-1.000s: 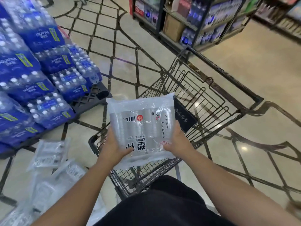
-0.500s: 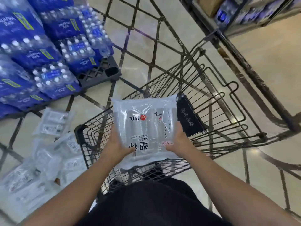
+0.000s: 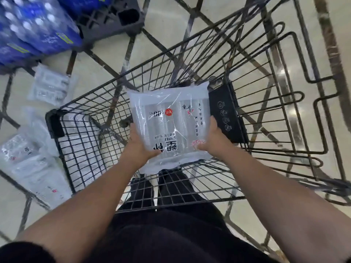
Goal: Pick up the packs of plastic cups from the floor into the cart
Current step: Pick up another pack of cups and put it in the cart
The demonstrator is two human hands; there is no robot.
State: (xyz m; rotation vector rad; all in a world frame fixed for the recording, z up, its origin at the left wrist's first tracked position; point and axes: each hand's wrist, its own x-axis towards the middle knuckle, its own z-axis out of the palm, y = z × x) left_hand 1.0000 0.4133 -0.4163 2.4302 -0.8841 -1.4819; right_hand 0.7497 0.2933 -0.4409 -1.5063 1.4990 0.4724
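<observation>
Clear-wrapped pack of cups (image 3: 171,126) at frame centre, left hand (image 3: 139,147) and right hand (image 3: 212,138) gripping its near corners over the cart (image 3: 91,103). Advice: lower flat onto the basket floor before releasing.

Bare forearms; black top (image 3: 171,238); black trousers (image 3: 171,186).

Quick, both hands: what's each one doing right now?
Left hand: closed on the cup pack, near-left edge.
Right hand: closed on the same pack, near-right edge.
</observation>
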